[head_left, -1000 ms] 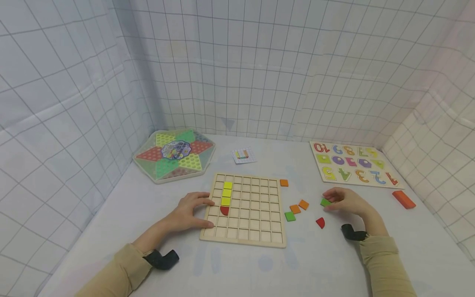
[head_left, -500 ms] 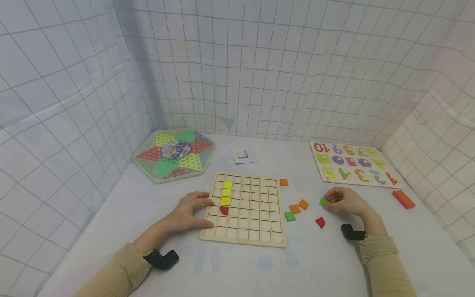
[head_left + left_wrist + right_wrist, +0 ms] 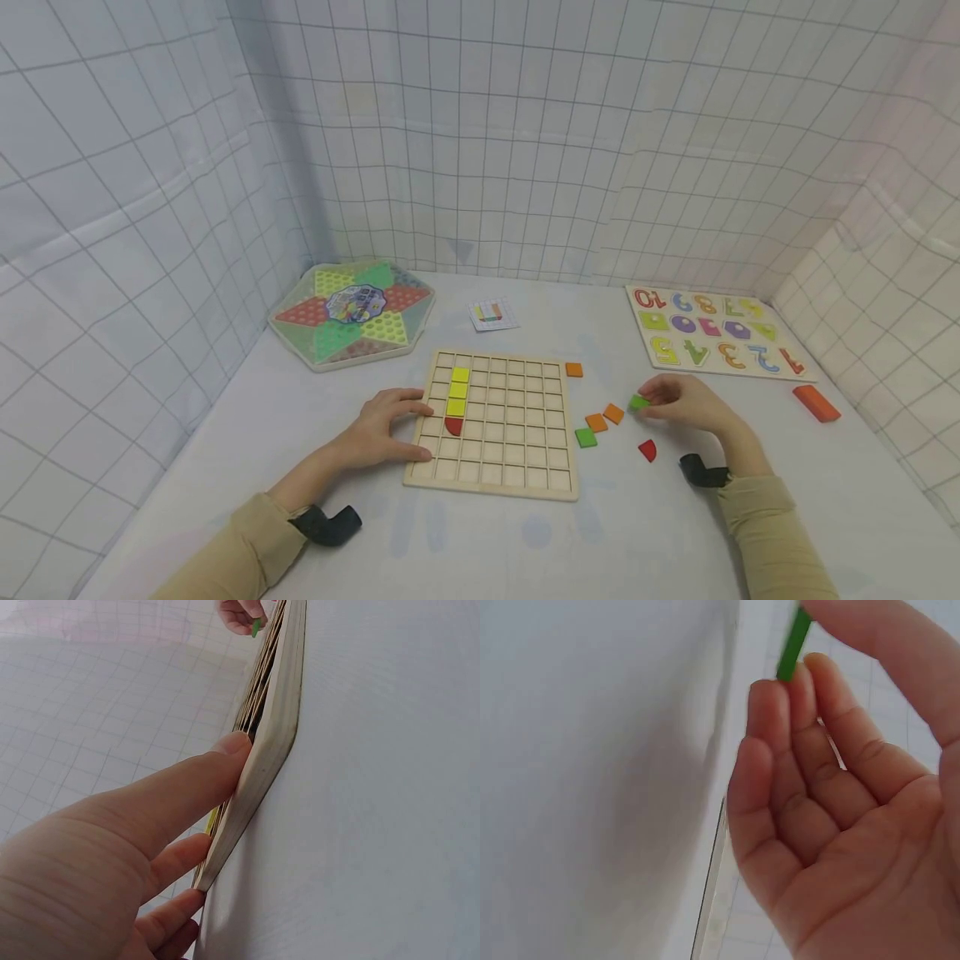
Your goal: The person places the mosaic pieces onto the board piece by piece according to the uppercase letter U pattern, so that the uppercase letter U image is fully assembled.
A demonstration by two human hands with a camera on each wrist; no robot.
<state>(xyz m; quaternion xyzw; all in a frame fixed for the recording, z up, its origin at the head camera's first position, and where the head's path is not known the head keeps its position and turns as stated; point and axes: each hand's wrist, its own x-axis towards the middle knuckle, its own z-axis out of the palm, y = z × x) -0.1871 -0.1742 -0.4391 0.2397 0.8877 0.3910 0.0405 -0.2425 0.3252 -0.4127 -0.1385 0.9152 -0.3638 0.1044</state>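
My left hand rests at the left edge of the wooden grid board. In the left wrist view its thumb lies on the rim, and the other fingers touch the board's side. Three yellow square tiles and a red quarter-round tile sit in one column of the board. To the right, my right hand pinches a green square tile between thumb and fingertips. The right wrist view shows this green tile edge-on, raised off the table.
Right of the board lie orange tiles, another green tile and a red quarter-round. Behind it is a pattern card. A hexagonal game board, number puzzle and orange block stand farther out.
My right hand has moved left and slightly up from the table with the green tile between its fingers. The left hand and the board have stayed in place.
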